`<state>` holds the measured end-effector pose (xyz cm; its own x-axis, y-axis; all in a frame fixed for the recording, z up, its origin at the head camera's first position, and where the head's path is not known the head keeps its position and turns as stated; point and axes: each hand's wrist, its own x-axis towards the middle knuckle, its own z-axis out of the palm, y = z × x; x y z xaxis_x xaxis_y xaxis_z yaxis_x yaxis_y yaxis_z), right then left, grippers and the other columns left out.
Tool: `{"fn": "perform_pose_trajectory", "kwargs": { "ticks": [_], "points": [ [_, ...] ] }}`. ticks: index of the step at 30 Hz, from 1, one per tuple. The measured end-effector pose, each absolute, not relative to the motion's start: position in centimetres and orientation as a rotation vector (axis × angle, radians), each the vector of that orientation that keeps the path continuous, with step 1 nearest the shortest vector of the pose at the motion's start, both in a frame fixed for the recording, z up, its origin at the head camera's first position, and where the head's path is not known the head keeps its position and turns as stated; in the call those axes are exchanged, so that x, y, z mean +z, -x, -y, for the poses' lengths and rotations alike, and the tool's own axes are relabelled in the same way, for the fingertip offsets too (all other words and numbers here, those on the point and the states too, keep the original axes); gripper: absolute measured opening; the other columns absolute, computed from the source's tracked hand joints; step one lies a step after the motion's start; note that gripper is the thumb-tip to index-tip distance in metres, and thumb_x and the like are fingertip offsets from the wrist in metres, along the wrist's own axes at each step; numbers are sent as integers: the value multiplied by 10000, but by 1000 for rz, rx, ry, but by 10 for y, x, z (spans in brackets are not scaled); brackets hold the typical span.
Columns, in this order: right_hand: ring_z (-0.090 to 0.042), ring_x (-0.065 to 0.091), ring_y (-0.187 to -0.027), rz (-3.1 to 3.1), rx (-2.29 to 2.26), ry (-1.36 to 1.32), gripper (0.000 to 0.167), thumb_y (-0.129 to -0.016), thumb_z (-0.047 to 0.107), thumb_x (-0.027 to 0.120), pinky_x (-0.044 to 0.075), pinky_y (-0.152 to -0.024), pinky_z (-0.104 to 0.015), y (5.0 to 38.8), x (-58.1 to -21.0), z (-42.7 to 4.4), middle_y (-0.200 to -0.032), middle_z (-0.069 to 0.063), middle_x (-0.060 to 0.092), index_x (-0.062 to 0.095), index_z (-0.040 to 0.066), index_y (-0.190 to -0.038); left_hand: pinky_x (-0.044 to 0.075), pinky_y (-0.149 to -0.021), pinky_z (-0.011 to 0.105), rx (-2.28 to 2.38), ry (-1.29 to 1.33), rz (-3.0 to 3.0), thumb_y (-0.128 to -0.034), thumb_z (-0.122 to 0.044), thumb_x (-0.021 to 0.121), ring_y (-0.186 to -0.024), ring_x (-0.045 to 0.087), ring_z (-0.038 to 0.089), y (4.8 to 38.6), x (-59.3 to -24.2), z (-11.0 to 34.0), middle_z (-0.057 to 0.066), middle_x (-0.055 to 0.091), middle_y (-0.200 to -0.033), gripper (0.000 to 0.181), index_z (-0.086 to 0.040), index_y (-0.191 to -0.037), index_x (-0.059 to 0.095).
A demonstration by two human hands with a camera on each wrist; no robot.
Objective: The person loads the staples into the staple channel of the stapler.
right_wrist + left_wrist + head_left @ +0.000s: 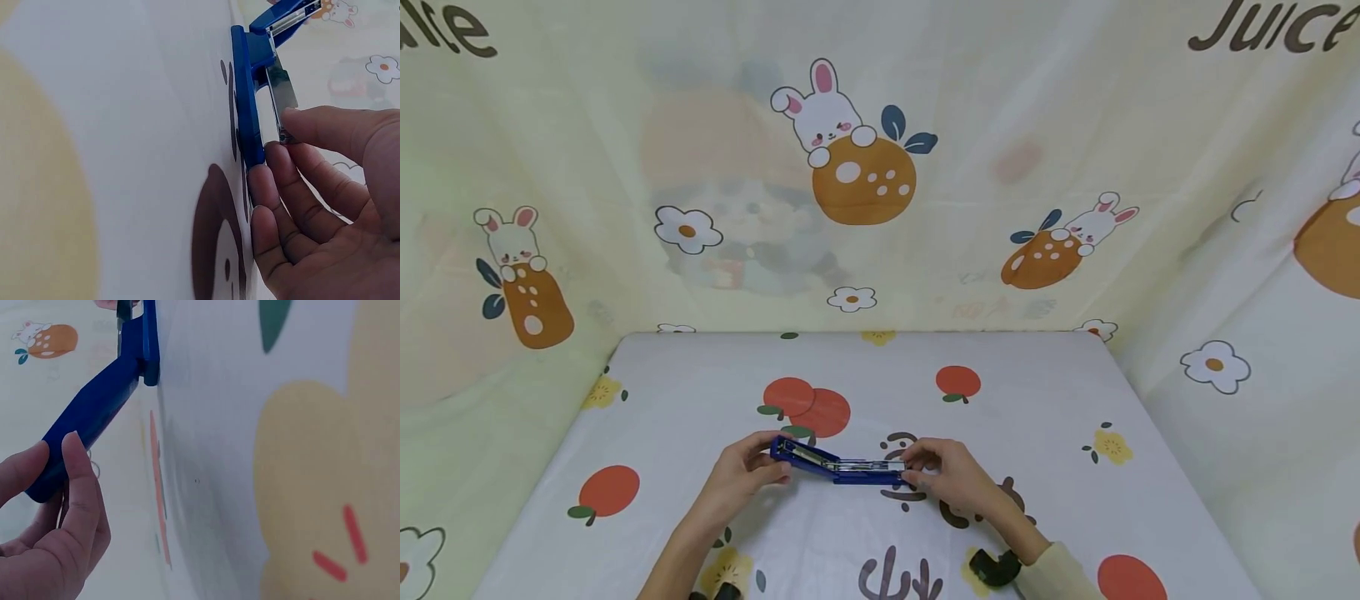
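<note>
Head view: we've got a blue stapler opened out between the left hand and right hand. On the left wrist cam we see that hand pinching the end of the cover. On the right wrist cam the other hand pinches the tip of the metal rail; we can't quite tell if the base beside its fingers touches the tablecloth.

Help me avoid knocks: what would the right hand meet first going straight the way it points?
The blue stapler, whose metal rail the right hand pinches. Beyond it, probably the left hand, though depth is unclear.
</note>
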<state>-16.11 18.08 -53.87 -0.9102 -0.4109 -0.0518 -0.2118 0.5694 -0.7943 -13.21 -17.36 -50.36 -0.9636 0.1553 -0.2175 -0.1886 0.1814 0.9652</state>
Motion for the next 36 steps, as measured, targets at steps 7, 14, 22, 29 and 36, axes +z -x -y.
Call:
{"fn": "perform_pose_trajectory", "kwargs": {
  "ticks": [7, 14, 22, 29, 36],
  "points": [
    [-66, 665, -862, -2557, -1273, 557, 175, -948, 197, 801, 568, -774, -200, 163, -543, -182, -969, 37, 742, 759, 123, -1101, 637, -900, 264, 1850, 26, -2212, -967, -35, 741, -1073, 709, 222, 132, -501, 170, 189, 694, -1313, 485, -5, -1434, 612],
    [-75, 663, -853, -2548, -1279, 549, 177, -943, 192, 803, 564, -764, -196, 163, -542, -182, -963, 33, 742, 759, 113, -1095, 606, -910, 226, 1842, -28, -2226, -957, -65, 762, -1133, 688, 230, 134, -499, 168, 190, 698, -1324, 476, -17, -1414, 637],
    [-63, 662, -857, -2555, -1267, 547, 167, -946, 198, 799, 564, -771, -193, 163, -541, -181, -972, 36, 741, 758, 123, -1089, 595, -919, 210, 1843, -129, -2223, -971, -70, 747, -1245, 651, 285, 136, -499, 164, 189, 675, -1380, 437, -43, -1398, 656],
    [-72, 665, -851, -2543, -1271, 542, 168, -948, 200, 798, 558, -762, -193, 163, -540, -181, -968, 30, 739, 757, 117, -1088, 589, -914, 189, 1852, -112, -2258, -961, -12, 739, -1264, 640, 297, 137, -500, 156, 158, 706, -1375, 433, -75, -1385, 680],
    [-72, 664, -850, -2541, -1266, 545, 172, -947, 195, 800, 560, -767, -191, 163, -541, -182, -971, 30, 738, 759, 118, -1096, 579, -893, 172, 1824, -99, -2307, -942, 13, 748, -1175, 660, 249, 138, -500, 150, 131, 749, -1271, 419, -52, -1352, 699]
  ]
}}
